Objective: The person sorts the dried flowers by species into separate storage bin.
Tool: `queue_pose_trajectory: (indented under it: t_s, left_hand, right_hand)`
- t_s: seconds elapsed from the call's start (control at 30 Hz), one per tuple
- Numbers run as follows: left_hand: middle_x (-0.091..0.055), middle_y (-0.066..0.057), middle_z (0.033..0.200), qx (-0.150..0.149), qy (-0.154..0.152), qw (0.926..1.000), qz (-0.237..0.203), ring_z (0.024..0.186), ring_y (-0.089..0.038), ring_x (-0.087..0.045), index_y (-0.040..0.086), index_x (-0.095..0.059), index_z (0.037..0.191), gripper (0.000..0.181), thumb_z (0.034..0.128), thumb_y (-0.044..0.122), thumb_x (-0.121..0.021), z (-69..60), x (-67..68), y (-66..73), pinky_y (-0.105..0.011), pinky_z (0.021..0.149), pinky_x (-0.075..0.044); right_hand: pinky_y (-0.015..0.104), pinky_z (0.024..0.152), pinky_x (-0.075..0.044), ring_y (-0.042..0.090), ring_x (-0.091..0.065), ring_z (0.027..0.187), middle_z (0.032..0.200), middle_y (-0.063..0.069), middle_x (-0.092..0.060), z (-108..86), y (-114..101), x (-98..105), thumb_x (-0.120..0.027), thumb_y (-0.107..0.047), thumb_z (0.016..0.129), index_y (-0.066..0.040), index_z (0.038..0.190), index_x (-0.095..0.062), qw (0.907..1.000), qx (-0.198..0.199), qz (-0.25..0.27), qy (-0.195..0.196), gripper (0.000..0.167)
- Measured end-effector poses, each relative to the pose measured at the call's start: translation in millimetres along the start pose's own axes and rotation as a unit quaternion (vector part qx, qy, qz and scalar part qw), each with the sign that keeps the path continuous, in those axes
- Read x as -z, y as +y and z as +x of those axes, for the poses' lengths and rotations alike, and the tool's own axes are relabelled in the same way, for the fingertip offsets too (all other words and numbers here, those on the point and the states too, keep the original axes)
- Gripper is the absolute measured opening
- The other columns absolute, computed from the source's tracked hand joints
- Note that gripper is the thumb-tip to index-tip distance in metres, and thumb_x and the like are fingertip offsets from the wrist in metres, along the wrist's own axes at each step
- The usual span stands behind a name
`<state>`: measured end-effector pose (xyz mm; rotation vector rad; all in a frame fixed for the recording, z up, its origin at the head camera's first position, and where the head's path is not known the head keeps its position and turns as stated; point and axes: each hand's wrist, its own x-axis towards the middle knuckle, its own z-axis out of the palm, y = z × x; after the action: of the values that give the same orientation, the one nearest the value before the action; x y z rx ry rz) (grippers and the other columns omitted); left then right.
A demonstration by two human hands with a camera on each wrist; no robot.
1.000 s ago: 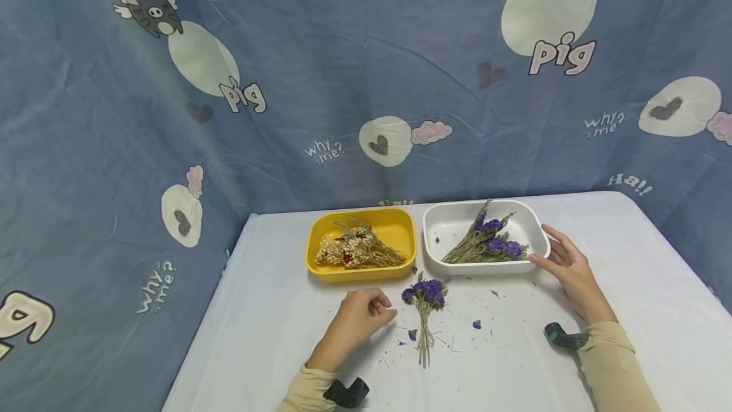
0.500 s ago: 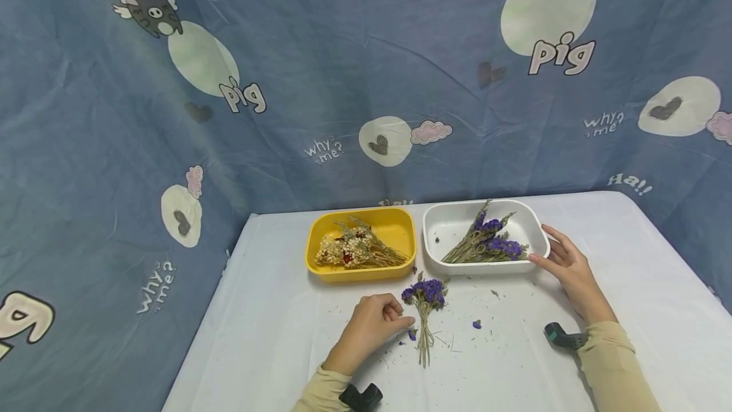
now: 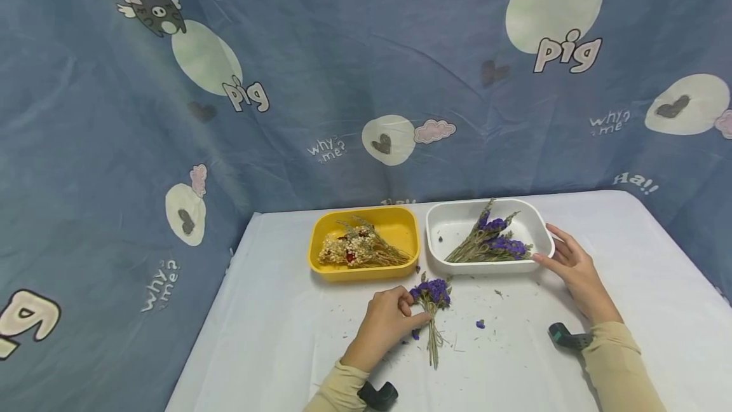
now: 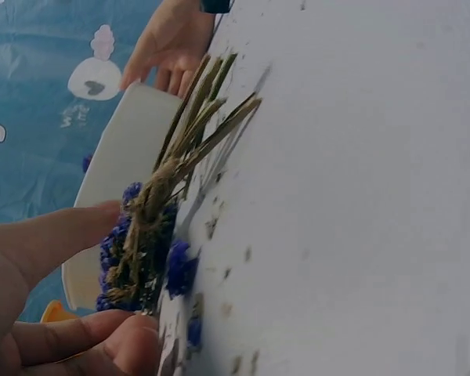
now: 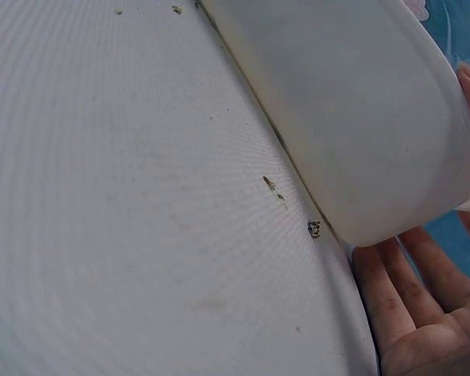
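A small tied bunch of dried purple flowers (image 3: pixel 433 294) lies on the white table, blooms toward the trays. My left hand (image 3: pixel 384 323) is at its left side, thumb and fingers on either side of the bunch near the twine tie. In the left wrist view the thumb touches the blooms (image 4: pixel 113 266) and the stems fan out beyond. My right hand (image 3: pixel 577 272) holds the right end of a white tray (image 3: pixel 486 267), thumb at the near corner and fingers along the outer side. Inside that tray lie more purple bunches (image 3: pixel 503 245).
Left of the white tray stands a yellow tray (image 3: pixel 366 272) with cream and red dried flowers (image 3: pixel 354 248). Loose petals (image 3: pixel 480 323) and stem bits are scattered over the tabletop (image 3: pixel 274 336). A blue printed cloth (image 3: pixel 297 81) hangs behind.
My left hand has moved right to the tied purple bunch, its fingers now at the blooms. The bunch has shifted slightly right. My right hand stays on the white tray.
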<state>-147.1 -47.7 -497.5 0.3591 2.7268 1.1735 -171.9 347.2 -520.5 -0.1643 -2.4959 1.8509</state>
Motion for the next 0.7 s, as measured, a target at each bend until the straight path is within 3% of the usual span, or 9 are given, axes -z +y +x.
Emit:
queue_pose_trajectory:
  t_s: [0.17,0.4,0.7]
  left_hand:
    - [-0.062,0.009,0.072,0.003,0.008,0.9999,-0.006,0.063,-0.004,-0.053,0.012,-0.068,0.090,0.039,0.0792,0.043,-0.089,-1.1,-4.4,3.1,-0.022,0.064,-0.050]
    - [-0.063,0.011,0.067,-0.019,0.004,0.9998,-0.007,0.058,0.001,-0.053,0.012,-0.067,0.083,0.034,0.0814,0.038,-0.089,-3.5,-8.0,5.3,-0.019,0.062,-0.050]
    - [-0.061,0.013,0.065,-0.030,-0.004,0.9995,-0.003,0.056,0.002,-0.051,0.015,-0.067,0.081,0.034,0.0781,0.039,-0.091,-8.7,-15.7,5.4,-0.017,0.061,-0.048]
  right_hand:
    - [0.008,0.110,-0.041,0.035,-0.031,0.156,0.171,0.021,-0.022,-2.3,1,1,-0.068,-0.029,0.101,-0.036,0.166,-0.018,1.0000,-0.002,0.002,-0.001,0.082]
    - [0.007,0.110,-0.041,0.026,-0.034,0.156,0.171,0.019,-0.024,-3.3,0,2,-0.069,-0.030,0.101,-0.037,0.165,-0.019,1.0000,0.001,-0.006,0.005,0.082]
    - [0.010,0.111,-0.042,0.028,-0.034,0.156,0.171,0.021,-0.023,-1.2,0,-1,-0.069,-0.028,0.101,-0.036,0.166,-0.018,1.0000,-0.001,-0.004,0.003,0.083]
